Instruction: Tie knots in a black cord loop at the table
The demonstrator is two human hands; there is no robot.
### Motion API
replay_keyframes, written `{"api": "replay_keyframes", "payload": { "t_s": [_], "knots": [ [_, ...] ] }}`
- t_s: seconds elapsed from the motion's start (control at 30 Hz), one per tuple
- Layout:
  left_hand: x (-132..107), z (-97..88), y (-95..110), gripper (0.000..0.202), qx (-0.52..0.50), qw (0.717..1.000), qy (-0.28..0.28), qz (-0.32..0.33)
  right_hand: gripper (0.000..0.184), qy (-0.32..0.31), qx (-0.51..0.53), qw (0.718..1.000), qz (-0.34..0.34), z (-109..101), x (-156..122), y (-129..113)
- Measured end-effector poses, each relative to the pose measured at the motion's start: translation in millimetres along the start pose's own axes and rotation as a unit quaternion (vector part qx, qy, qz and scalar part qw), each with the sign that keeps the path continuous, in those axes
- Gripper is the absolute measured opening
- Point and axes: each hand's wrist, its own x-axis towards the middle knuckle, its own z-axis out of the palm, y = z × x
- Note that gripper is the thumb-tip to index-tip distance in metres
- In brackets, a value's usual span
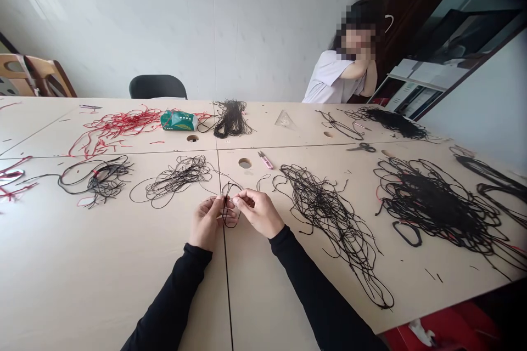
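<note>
Between my hands is a looped black cord (229, 225), held just above the table's middle seam. My left hand (207, 222) pinches it between thumb and fingers. From the other side, my right hand (260, 211) has thumb and forefinger closed on a strand of the same cord; the exact pinch point is too small to make out. A pink-handled thread snipper (265, 160) lies just beyond my hands. To the left rests a loose bundle of thin black cord (179, 178), and to the right a larger tangle of black cords (325, 208).
Farther right lie a big heap of black cord (444, 203) and black scissors (361, 147). Red cords (119, 123), a green packet (179, 120) and a black hank (231, 119) are across the table (102, 263). A person (341, 74) sits at the far side.
</note>
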Motion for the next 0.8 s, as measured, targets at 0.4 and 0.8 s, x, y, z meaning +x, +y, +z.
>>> {"api": "replay_keyframes", "payload": {
  "t_s": [0.4,0.8],
  "knots": [
    [-1,1.1,1,0.034,0.003,1.0,0.0,-0.012,0.022,0.019,-0.008,1.0,-0.014,0,0,0],
    [-1,-3.3,10,0.02,0.154,0.988,0.017,-0.016,0.021,0.23,-0.2,0.951,-0.048,-22,3,6]
  ]
}}
